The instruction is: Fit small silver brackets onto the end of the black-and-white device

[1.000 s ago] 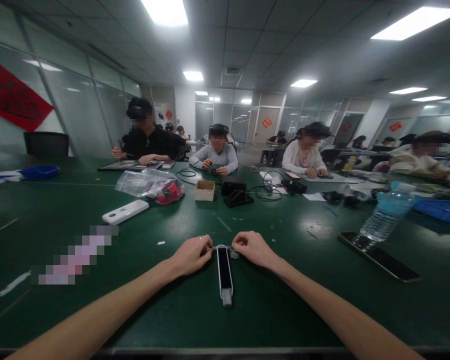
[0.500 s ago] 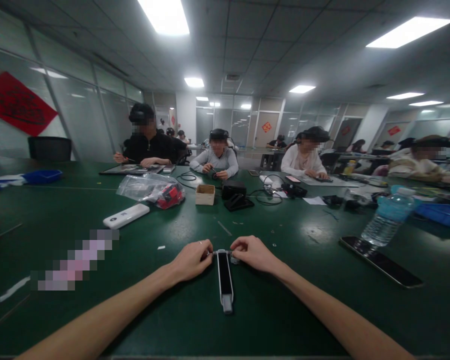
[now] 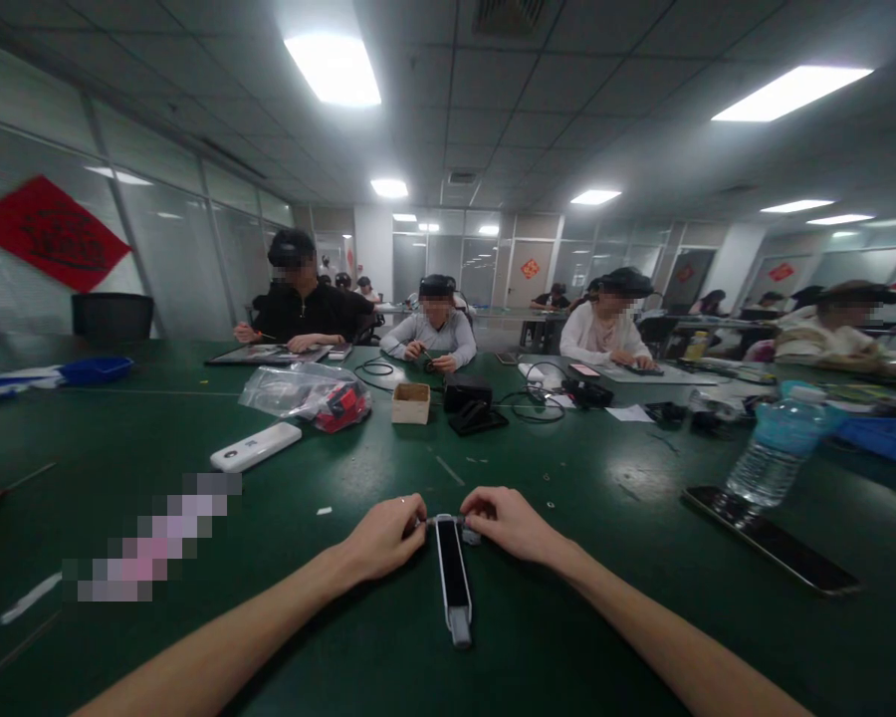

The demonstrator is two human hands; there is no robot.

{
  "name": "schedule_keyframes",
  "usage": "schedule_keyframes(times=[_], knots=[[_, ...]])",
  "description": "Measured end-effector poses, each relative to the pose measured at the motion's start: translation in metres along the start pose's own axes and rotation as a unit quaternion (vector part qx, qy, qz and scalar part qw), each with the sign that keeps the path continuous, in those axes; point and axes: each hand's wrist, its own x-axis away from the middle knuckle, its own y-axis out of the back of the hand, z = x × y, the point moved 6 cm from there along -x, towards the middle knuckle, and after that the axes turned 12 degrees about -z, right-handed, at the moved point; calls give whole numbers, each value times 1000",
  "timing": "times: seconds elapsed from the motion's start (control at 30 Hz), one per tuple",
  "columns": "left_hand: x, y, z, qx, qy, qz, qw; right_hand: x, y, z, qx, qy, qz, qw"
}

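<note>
On the green table in front of me lies a slim, long device (image 3: 454,573) with a black face, a white rim and a grey tip at its near end. My left hand (image 3: 388,533) is closed in a pinch just left of the device's far end; what its fingertips hold is too small to make out. Across from it, my right hand (image 3: 514,520) is also pinched closed, at the right side of that end. A small grey piece (image 3: 471,537) shows below the right fingertips, and I cannot tell whether it is joined to the device.
A white power bank (image 3: 256,448), a plastic bag (image 3: 291,393) with red and black contents and a small open box (image 3: 410,404) are farther off. To the right, a water bottle (image 3: 773,453) stands by a dark phone (image 3: 769,538). Several people sit working beyond.
The view has tilted up slightly, so everything sits lower in the picture. Both hands keep their pinched hold beside the device's far end, with little visible movement.
</note>
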Motion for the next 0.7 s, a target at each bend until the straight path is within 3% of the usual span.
schedule_keyframes(times=[0.27, 0.7], knots=[[0, 0, -1, 4, -5, -3, 1000, 1, -2, -6, -22, 29, 5, 999], [-2, -2, 0, 5, -10, -3, 1000, -1, -2, 1, 42, 80, -1, 996]])
